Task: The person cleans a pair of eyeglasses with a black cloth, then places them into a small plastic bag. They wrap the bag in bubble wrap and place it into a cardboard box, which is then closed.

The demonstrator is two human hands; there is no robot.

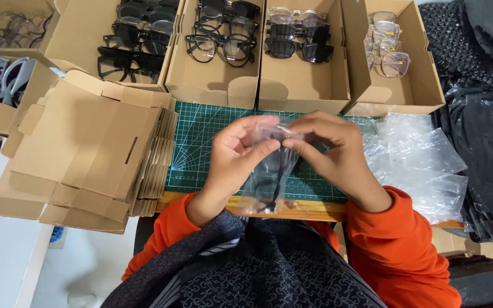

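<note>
Both hands were closed in a pinch on the top of a clear plastic bag point(269, 171) holding dark-framed glasses: the left hand point(232, 157) gripped its upper left edge, the right hand point(329, 151) its upper right. The bag hung above the green cutting mat point(201, 142) on the table. At nine o'clock lay a stack of flat cardboard boxes point(81, 154); at three o'clock, loose clear bags point(417, 165); at twelve o'clock, open boxes of glasses point(303, 80).
</note>
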